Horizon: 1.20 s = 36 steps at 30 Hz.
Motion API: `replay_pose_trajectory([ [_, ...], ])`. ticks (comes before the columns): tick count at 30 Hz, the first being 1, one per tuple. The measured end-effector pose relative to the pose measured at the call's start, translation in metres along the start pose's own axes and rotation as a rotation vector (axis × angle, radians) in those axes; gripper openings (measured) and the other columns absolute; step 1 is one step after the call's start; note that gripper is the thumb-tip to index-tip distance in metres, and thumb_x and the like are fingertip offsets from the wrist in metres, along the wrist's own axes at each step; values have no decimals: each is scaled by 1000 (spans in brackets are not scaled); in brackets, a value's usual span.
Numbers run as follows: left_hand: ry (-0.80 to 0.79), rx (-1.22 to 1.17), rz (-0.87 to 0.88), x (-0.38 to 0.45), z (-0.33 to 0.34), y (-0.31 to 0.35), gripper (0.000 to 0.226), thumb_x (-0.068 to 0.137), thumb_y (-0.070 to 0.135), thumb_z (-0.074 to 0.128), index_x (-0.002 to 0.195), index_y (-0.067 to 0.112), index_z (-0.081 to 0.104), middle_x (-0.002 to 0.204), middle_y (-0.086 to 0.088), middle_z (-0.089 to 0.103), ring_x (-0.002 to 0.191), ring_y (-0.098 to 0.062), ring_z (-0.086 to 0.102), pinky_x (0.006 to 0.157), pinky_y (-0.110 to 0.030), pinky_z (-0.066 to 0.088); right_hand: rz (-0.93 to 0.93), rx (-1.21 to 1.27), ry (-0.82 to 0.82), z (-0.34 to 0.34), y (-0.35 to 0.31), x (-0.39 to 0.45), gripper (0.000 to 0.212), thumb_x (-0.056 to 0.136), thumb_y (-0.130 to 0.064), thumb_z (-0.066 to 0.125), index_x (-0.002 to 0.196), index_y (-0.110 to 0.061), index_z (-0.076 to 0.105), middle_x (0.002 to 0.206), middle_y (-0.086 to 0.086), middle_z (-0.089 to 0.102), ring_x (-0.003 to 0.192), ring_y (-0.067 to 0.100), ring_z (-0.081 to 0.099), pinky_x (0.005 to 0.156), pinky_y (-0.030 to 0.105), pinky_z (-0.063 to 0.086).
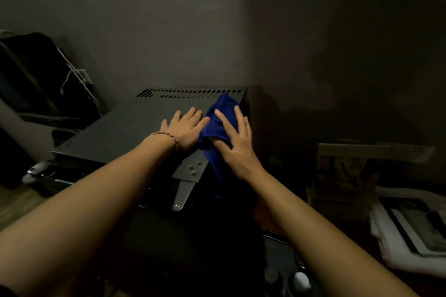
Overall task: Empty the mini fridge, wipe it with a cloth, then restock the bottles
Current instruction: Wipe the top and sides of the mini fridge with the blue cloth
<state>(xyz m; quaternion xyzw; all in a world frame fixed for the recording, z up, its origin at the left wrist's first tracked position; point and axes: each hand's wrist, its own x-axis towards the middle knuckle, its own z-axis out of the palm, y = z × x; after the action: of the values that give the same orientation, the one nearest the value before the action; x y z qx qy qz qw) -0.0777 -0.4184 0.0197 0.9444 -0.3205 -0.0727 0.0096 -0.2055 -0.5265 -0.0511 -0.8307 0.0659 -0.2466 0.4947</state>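
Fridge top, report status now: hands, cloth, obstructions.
Left hand flat on fridge top. Right hand fingers spread, pressing blue cloth at right edge. Nothing blocking the top.

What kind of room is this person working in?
Probably a dim corner of a home or storage room: a mini fridge stands against a bare wall, with a dark bag and cluttered cardboard boxes beside it.

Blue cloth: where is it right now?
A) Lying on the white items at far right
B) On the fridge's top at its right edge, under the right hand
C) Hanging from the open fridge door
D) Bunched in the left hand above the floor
B: the blue cloth lies on the fridge top with the right hand on it; the left hand rests flat beside it.
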Motion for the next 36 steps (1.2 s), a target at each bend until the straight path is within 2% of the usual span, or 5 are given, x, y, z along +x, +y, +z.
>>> replay_pose_trajectory([
  [8, 28, 53, 33, -2, 5, -3, 72, 95, 67, 19, 156, 31, 7, 164, 6, -4, 150, -29, -2, 116, -59, 6, 48, 181, 141, 19, -17, -21, 95, 63, -100, 26, 144, -53, 39, 165, -14, -7, 151, 17, -12, 115, 37, 1],
  [12, 55, -34, 31, -2, 6, -1, 72, 95, 67, 15, 155, 27, 12, 164, 7, 1, 150, -28, 0, 116, -58, 4, 193, 270, 392, 36, -35, -8, 40, 86, -73, 51, 104, -41, 67, 158, -1, 22, 146, 21, 24, 118, 46, 28],
  [19, 76, -88, 43, 7, 10, -2, 63, 98, 61, 13, 149, 28, 28, 163, 9, 9, 150, -32, 4, 114, -63, 6, 190, 268, 383, 30, -27, -2, 21, 96, -36, 62, 113, -25, 68, 148, 0, 24, 119, 1, 36, 75, -10, 27],
  [30, 20, -96, -139, 16, 4, 22, 59, 98, 64, 11, 153, 45, 6, 162, 18, -5, 150, -28, -8, 114, -64, -4, 114, 358, 344, 20, 12, 32, 28, 96, -45, 58, 118, -30, 67, 147, -4, 21, 128, 10, 34, 85, 4, 31],
  [36, 56, -87, -220, 24, 5, 30, 56, 96, 65, 13, 150, 51, 9, 161, 23, 0, 151, -25, -4, 114, -65, -2, 125, 272, 397, 7, 45, 79, 43, 85, -68, 50, 112, -40, 68, 152, -6, 26, 136, 18, 23, 113, 40, 29],
])
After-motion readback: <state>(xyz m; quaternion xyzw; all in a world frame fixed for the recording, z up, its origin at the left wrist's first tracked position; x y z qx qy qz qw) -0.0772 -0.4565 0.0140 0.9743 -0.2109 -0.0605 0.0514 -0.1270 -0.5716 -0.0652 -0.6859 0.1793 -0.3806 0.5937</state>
